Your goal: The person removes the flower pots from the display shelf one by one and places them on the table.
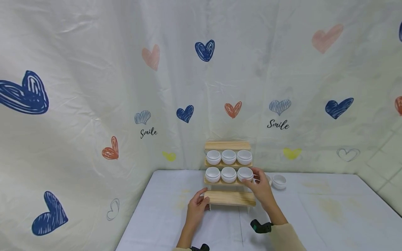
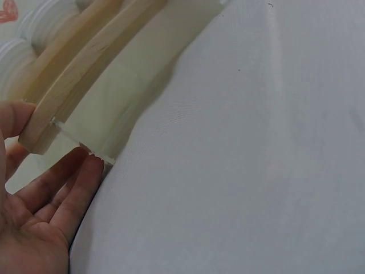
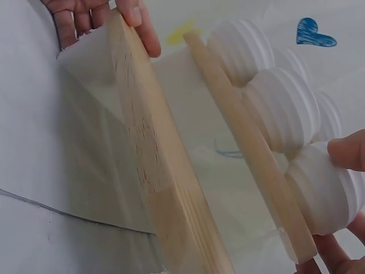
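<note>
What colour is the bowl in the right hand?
White; the bowl shows best in the head view.

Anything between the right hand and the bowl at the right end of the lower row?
Nothing visible: the right hand has its thumb on that white bowl. The bare front step sits lower and in front, not between them.

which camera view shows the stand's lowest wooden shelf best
The head view: it shows the lowest shelf nearly whole, with the left hand at its left end. Both wrist views come closer but cut it off: the left wrist at the top border, the right wrist at the bottom.
</note>
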The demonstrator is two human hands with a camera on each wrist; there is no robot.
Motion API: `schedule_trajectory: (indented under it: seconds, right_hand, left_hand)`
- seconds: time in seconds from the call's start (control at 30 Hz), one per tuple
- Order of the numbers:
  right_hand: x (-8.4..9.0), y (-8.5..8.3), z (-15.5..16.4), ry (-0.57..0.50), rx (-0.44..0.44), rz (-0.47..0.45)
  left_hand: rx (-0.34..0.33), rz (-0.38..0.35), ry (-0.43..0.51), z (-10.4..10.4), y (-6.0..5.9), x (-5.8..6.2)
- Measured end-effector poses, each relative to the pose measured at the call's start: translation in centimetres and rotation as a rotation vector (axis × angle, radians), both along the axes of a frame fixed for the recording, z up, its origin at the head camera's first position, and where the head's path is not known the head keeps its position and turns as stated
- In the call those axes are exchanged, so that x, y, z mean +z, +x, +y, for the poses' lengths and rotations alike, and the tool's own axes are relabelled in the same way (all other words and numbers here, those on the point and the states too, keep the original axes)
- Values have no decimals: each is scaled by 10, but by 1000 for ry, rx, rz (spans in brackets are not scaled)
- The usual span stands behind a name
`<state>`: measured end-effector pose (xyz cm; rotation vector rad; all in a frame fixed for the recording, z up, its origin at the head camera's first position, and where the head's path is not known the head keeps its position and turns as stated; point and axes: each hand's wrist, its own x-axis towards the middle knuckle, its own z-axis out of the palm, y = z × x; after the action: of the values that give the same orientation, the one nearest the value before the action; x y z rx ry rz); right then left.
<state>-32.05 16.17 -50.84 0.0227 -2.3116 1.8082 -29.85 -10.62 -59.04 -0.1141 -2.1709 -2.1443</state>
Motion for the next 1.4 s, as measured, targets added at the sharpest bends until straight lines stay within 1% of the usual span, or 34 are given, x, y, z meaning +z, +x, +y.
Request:
schedule_trajectory:
  seconds: [0.27, 0.6, 0.83, 1.03, 1.23, 1.4]
  right_hand:
    - [-1, -4, 1, 39, 26, 10]
    - [3, -4, 0, 78, 8, 3]
    - [3, -4, 0, 72, 1, 3]
    - [2, -3, 1, 66, -12, 18]
    - [5, 0, 1, 40, -23, 25]
    - [9, 6, 2, 32, -39, 49]
  left_hand:
    - [3, 5, 9, 1, 0, -4]
    - [10, -4, -6, 2, 0, -3]
    - [5, 13, 5, 2, 0, -3]
    - [7, 11, 8, 2, 0, -3]
    - [10, 15, -3, 2, -1, -3]
    - [4, 16, -10, 1, -1, -2]
